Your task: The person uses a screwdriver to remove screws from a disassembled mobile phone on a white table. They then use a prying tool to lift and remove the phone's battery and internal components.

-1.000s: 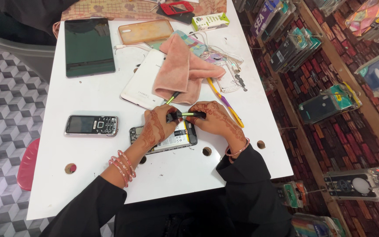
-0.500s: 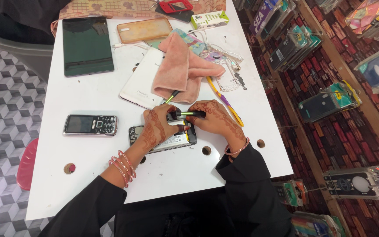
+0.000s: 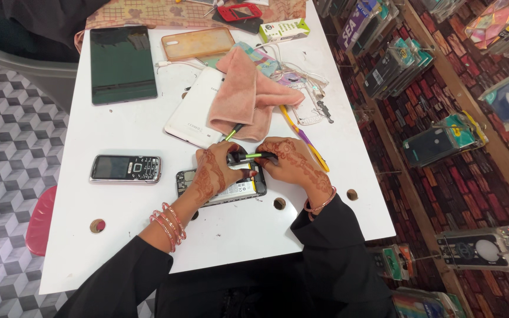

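We are reaching both forearms in from the near edge of the white worktop, sleeves black, bangles on the wrists. Our left hand is lying curled over the opened phone, fingers pressed down on its upper edge and closing around the dark end of the tool. Our right hand is meeting it from the other side, fingertips pinching the green-handled screwdriver, which is lying almost level across the phone's top. The phone is sitting face down near the middle of the worktop, just below a pink cloth draped over a white tablet. A keypad phone is lying well apart to the left. Compared with a second ago, both hands are staying in the same grip and place; nothing on the worktop is shifting.
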